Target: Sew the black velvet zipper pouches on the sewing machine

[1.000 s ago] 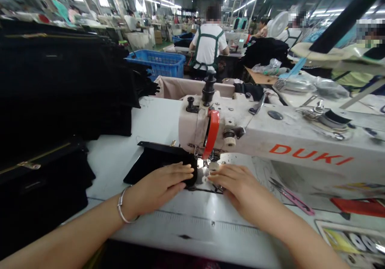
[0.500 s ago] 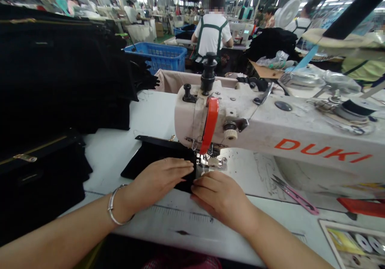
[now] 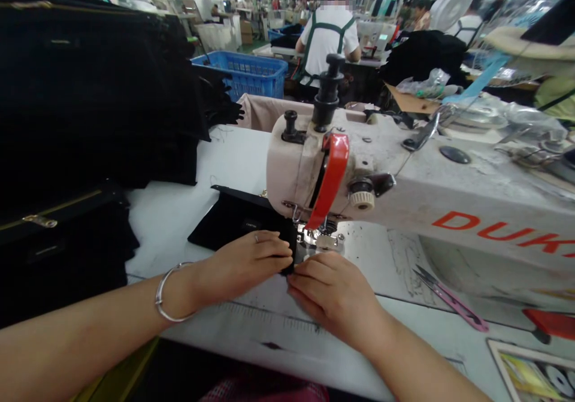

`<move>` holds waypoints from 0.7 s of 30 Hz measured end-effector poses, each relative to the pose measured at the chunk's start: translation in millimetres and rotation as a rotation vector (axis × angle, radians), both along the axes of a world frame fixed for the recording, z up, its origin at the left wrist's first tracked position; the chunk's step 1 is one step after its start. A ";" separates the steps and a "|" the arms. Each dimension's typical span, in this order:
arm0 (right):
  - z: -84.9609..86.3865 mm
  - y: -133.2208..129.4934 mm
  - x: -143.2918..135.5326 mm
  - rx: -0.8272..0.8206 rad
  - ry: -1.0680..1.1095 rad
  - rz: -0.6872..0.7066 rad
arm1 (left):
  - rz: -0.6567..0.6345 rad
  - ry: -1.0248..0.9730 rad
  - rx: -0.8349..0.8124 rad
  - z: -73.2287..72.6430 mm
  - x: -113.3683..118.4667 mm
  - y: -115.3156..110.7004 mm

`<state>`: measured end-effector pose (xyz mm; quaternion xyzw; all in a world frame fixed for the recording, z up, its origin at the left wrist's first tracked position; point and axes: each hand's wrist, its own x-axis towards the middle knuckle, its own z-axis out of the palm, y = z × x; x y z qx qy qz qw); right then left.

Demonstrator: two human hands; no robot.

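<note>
A black fabric pouch (image 3: 231, 222) with a small label and a zipper along its far edge lies on the sewing machine bed, its right edge at the presser foot (image 3: 317, 239). My left hand (image 3: 245, 264), with a ring and a silver bangle, rests on the pouch with fingers stretched out and pressed down; the thumb is mostly hidden. My right hand (image 3: 335, 288) is closed on the pouch's near right corner, fingertips close to the left ones. The sewing machine (image 3: 386, 168) with a red lever guard (image 3: 332, 177) stands over the work.
Black pouches with zippers are stacked at the left (image 3: 90, 90), more lower down (image 3: 67, 246). Pink-handled thread snips (image 3: 453, 300) lie right of the needle. A blue crate (image 3: 251, 72) and a person in a white shirt (image 3: 330, 36) are beyond. A tray (image 3: 530, 366) sits near right.
The pouch has moved away from me along the presser foot, both hands going with it. My left fingers have bent slightly, and the label now shows. The view has shifted a little.
</note>
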<state>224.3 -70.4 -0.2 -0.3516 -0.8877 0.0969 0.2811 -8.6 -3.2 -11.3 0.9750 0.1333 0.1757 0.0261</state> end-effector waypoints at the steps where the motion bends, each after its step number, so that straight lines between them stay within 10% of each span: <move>1: -0.1 0.3 0.8 -0.007 -0.004 -0.006 | -0.012 -0.027 -0.019 -0.2 -0.4 0.2; 21: -3.4 -0.6 11.0 -0.047 -0.020 -0.011 | -0.070 -0.085 -0.122 9.4 -1.0 -5.9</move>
